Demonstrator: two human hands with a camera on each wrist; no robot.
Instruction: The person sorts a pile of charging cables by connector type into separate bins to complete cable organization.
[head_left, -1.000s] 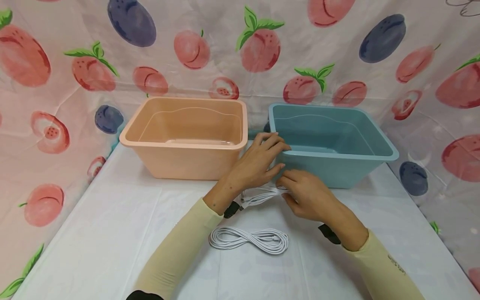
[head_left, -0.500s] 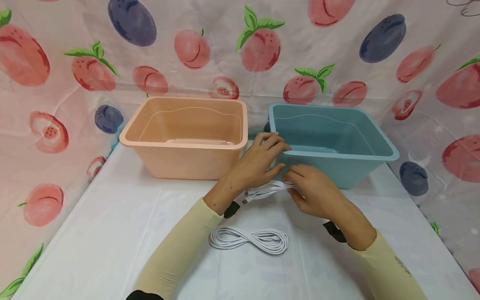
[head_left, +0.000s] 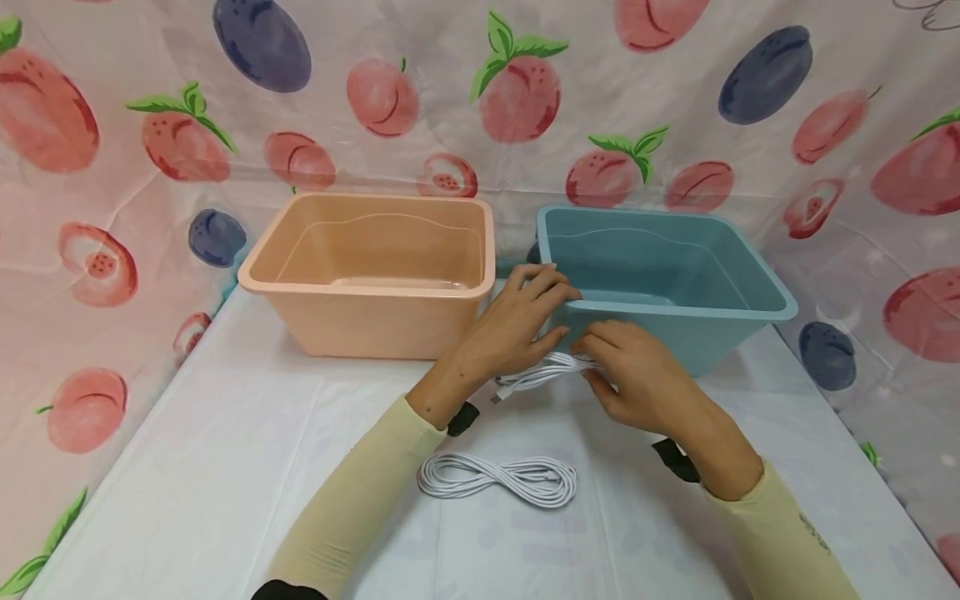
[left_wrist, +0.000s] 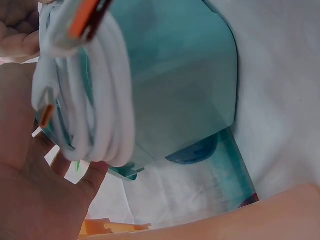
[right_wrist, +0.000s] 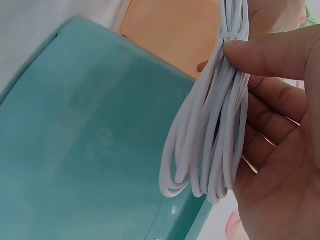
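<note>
My right hand [head_left: 637, 379] pinches a coiled white USB cable [head_left: 536, 377] between thumb and fingers. In the right wrist view the thumb presses at the tie around the middle of the coil [right_wrist: 210, 125], and its loops hang below. The plug ends [left_wrist: 47, 112] show orange inside in the left wrist view. My left hand [head_left: 512, 329] holds the front left corner of the blue bin [head_left: 690, 342], fingers bent over the rim and thumb on the outside. A second coiled white cable [head_left: 543, 492] lies on the table in front of both hands.
A peach bin [head_left: 367, 325] stands to the left of the blue one, close beside my left forearm. The table wears a white cloth [head_left: 225, 500]. Behind and at both sides hangs a fruit-print curtain [head_left: 450, 83].
My right hand has moved right and a little farther from me, drawing the cable coil along toward the blue bin's front wall. The left hand stays put on the rim.
</note>
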